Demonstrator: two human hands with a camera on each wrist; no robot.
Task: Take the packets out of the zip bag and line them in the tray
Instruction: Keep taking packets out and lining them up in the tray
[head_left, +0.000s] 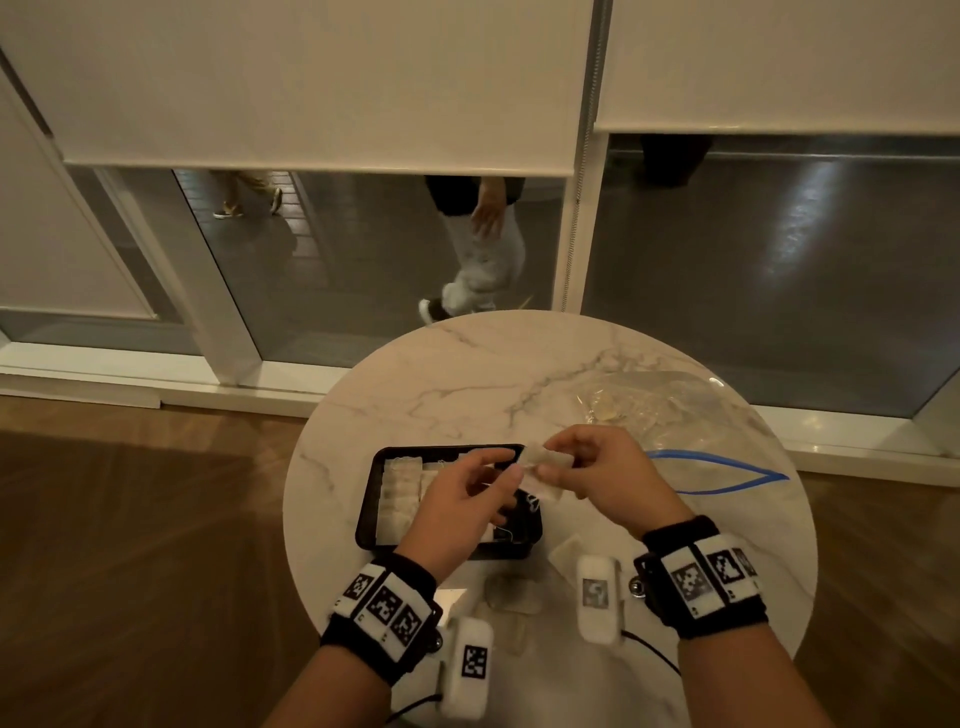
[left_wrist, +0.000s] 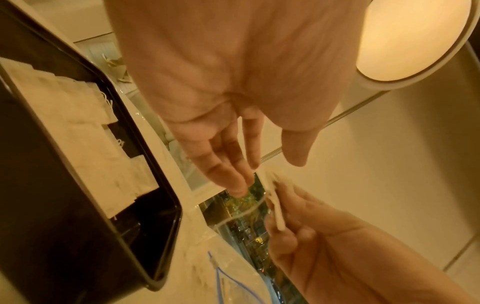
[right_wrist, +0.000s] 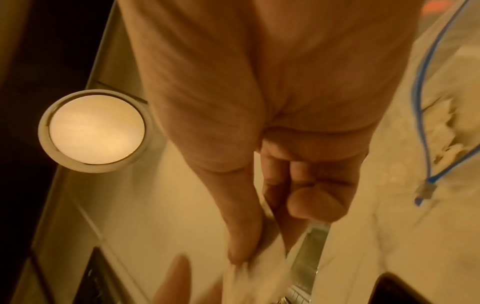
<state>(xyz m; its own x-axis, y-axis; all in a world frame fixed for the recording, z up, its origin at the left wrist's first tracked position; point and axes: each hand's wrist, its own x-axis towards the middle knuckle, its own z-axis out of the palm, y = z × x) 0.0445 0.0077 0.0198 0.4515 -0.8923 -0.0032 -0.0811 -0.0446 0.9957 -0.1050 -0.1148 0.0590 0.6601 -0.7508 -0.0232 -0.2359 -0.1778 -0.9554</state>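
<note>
Black rectangular plastic tray (head_left: 370, 501): on round white marble table (head_left: 467, 374), left, white paper packets (head_left: 400, 493) rowed inside, count unclear. Left hand (head_left: 457, 501): above tray, fingers loosely extended, touching a white packet (head_left: 545, 460). Right hand (head_left: 605, 475): pinching that packet. Clear blue-zipped bag (head_left: 675, 415): far right, open; one loose packet (head_left: 566, 553) near.

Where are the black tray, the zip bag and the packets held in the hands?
black tray (head_left: 370, 499): head view, left rim.
zip bag (head_left: 675, 405): head view, clear middle.
packets (head_left: 545, 460): head view, top packet.
</note>
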